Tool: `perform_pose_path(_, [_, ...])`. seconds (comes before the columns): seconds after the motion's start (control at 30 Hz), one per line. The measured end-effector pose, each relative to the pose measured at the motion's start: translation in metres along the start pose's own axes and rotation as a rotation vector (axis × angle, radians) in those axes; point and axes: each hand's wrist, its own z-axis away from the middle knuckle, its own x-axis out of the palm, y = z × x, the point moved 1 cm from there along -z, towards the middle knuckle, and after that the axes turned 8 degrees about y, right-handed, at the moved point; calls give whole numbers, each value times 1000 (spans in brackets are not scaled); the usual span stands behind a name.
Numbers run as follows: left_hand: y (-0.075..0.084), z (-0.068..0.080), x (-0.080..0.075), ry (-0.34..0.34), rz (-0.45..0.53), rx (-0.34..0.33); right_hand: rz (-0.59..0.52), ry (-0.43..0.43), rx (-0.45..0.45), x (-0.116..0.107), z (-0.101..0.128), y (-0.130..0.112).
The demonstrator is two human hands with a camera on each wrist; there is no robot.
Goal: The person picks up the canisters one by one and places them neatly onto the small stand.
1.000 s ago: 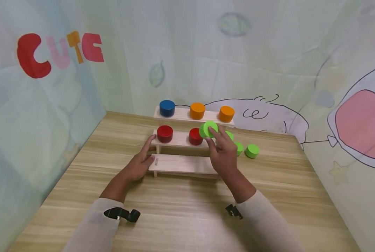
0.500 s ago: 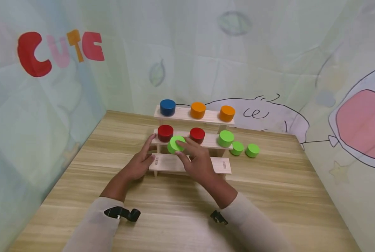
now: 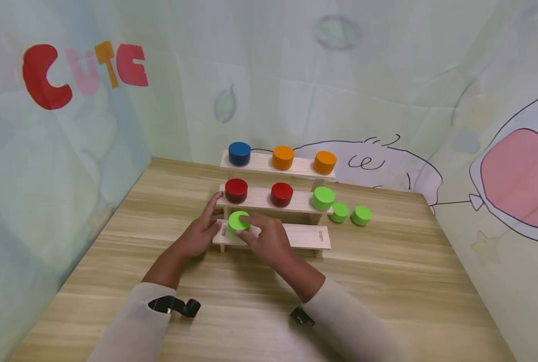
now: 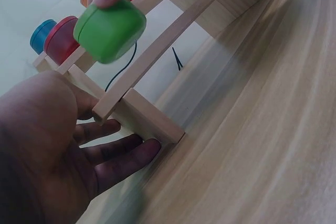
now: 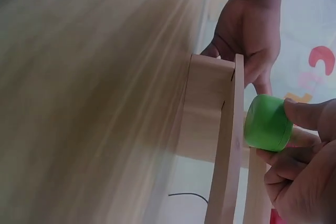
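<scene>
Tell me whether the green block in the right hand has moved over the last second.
Yes. The green block went left and down, from beside the right red block to the rack's lowest shelf, held by the right hand.

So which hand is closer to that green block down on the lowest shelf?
Right. The right hand pinches the green block; the left hand rests against the shelf's left end beside it.

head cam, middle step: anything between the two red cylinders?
No. Between the left red cylinder and the right red cylinder the middle step is bare wood, as the head view shows.
</scene>
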Motion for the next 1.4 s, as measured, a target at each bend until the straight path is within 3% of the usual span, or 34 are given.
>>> perform_pose_path(0.33, [1, 2, 2, 4, 15, 28, -14, -34, 89, 7, -1, -5])
perform_pose_path(1.03, [0, 1, -1, 10, 2, 54, -5, -44, 28, 12, -5, -3])
perform_pose_path(1.4, [0, 2, -1, 14, 7, 56, -38, -53, 56, 10, -4, -3])
